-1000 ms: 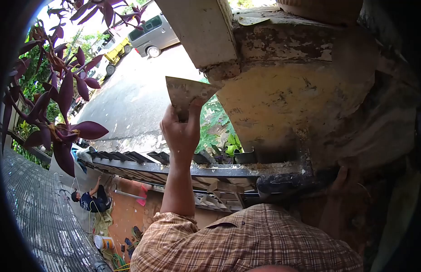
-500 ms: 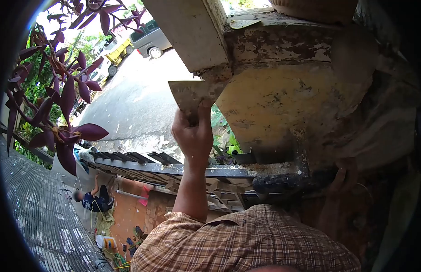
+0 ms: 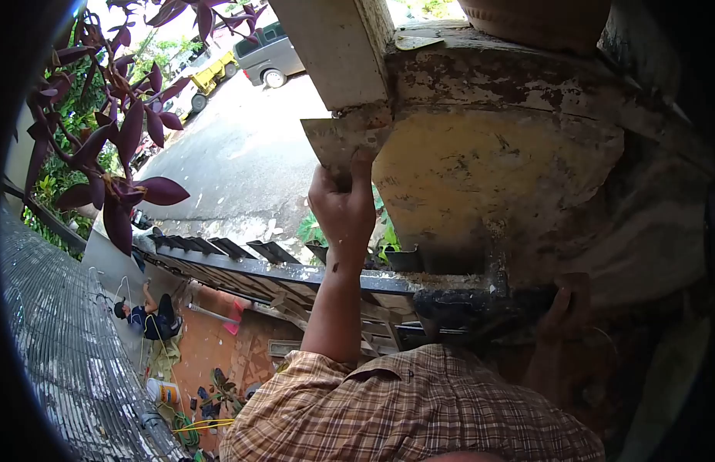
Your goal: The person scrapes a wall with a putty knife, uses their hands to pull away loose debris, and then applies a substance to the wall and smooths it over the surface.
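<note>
My left hand is raised in the middle of the view, closed around a wide flat scraper. The scraper's broad edge is up, at the worn lower end of a white pillar. To the right of the blade is a wall with peeling yellow paint. My right hand is low on the right, in deep shade beside a dark rail. Its thumb points up and the fingers look curled, but what they hold is lost in the dark.
A metal railing runs below my left hand. Purple-leaved stems hang at the left above a corrugated roof. Down below, a person is near a white bucket. A flowerpot stands on the ledge above.
The view has shifted a little. My left hand and the scraper sit slightly higher and further right in it, with the blade still at the pillar's foot. The right hand stays beside the rail.
</note>
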The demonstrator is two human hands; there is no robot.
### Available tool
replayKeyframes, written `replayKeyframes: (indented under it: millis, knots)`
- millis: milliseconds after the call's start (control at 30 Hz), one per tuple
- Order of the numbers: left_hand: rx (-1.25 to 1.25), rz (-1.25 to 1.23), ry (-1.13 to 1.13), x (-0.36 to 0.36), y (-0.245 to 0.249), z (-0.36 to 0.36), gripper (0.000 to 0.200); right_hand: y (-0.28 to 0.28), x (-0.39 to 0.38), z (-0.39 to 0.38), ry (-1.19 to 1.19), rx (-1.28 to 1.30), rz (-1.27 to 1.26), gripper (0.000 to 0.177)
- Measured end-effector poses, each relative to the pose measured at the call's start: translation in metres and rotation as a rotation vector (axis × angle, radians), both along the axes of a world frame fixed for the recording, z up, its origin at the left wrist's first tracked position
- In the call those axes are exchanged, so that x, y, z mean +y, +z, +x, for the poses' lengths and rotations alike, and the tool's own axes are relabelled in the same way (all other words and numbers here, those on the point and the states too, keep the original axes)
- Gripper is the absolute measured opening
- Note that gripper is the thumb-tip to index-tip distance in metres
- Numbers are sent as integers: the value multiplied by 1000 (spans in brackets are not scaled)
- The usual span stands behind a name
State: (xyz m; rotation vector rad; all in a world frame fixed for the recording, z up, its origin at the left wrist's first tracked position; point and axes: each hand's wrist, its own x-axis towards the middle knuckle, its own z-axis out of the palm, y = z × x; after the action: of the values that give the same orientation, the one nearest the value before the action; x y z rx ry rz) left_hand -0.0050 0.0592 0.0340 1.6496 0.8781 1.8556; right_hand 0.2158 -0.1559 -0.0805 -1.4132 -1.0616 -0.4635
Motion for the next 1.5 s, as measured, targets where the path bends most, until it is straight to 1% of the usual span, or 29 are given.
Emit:
replayKeyframes:
  millis: [33, 100, 167, 233, 300, 367, 400, 433, 500, 533, 567, 633, 700, 767, 833, 900, 933, 1000, 1067, 1133, 1200, 1233, 1267, 1300, 1333, 1367, 1400, 1433, 1500]
  knots:
    - [12, -4, -9, 0, -4, -5, 29, 0, -3, 1, 8, -10, -9, 26]
    - [165, -79, 56, -3, -8, -26, 30, 0, -1, 4, 99, 14, 14, 25]
    - [124, -51, 64, 20, -18, -30, 32, 1, 0, 4, 119, 4, 21, 24]
    - [191, -26, 2, 29, -17, -35, 36, 2, -3, 4, 145, 0, 3, 23]
    - [336, -34, -26, 30, -13, -52, 40, 3, -4, 9, 173, 5, -31, 19]
    - [770, 1, 214, 20, 6, -75, 41, 0, -8, 14, 200, -27, -49, 16]
    - [910, 3, 309, 13, 17, -77, 41, -1, -7, 16, 212, -34, -54, 14]
    - [898, 3, 328, 9, 23, -73, 41, 0, -5, 17, 227, -45, -46, 14]
    - [1126, 150, 427, 5, 31, -66, 36, 0, -6, 19, 292, -57, -31, 10]
    - [1140, 208, 436, 6, 35, -64, 39, 1, -6, 21, 311, -65, -31, 10]
    - [1137, 196, 452, 5, 40, -63, 39, 1, -7, 24, 332, -90, -45, 10]
    - [1322, 251, 511, -1, 55, -62, 41, 2, -6, 28, 365, -112, -53, 10]
    - [1400, 306, 543, -9, 74, -64, 45, 1, -5, 30, 430, -80, -44, 10]
    - [1453, 392, 586, -2, 82, -69, 47, -2, -2, 30, 432, -70, -5, 9]
    - [1453, 436, 575, -2, 83, -71, 45, -1, -1, 26, 428, -52, 22, 9]
    - [1442, 261, 510, -15, 80, -65, 41, 9, -4, 27, 435, -39, -42, 13]
    - [1414, 258, 458, -23, 75, -64, 36, 20, -4, 32, 416, -37, -31, 13]
    - [1332, 401, 335, -53, 68, -61, 34, 47, -13, 47, 617, -44, -368, 17]
    - [1396, 527, 277, -76, 71, -52, 43, 83, -8, 45, 649, -337, -236, 28]
    - [1445, 646, 156, -87, 76, -39, 45, 132, 5, 12, 758, -440, -234, 38]
    - [1481, 723, 60, -95, 78, -30, 45, 159, 31, -24, 724, -586, -235, 38]
    - [1504, 801, 60, -96, 80, -27, 44, 165, 42, -34, 698, -579, -247, 38]
    - [1523, 881, 73, -96, 81, -28, 43, 170, 53, -43, 762, -683, -412, 34]
    - [1509, 901, 65, -96, 83, -34, 43, 174, 61, -49, 824, -785, -577, 31]
    - [1480, 876, 144, -96, 85, -41, 41, 174, 67, -54, 803, -787, -582, 31]
    - [1452, 849, 221, -93, 85, -47, 39, 169, 74, -58, 803, -771, -506, 25]
    - [1160, 992, 303, -83, 78, -54, 40, 165, 81, -60, 798, -753, -432, 19]
    - [973, 1033, 442, -80, 69, -64, 47, 160, 86, -60, 776, -751, -445, 19]
    - [406, 938, 546, -57, 35, -77, 77, 155, 95, -57, 807, -515, -351, 16]
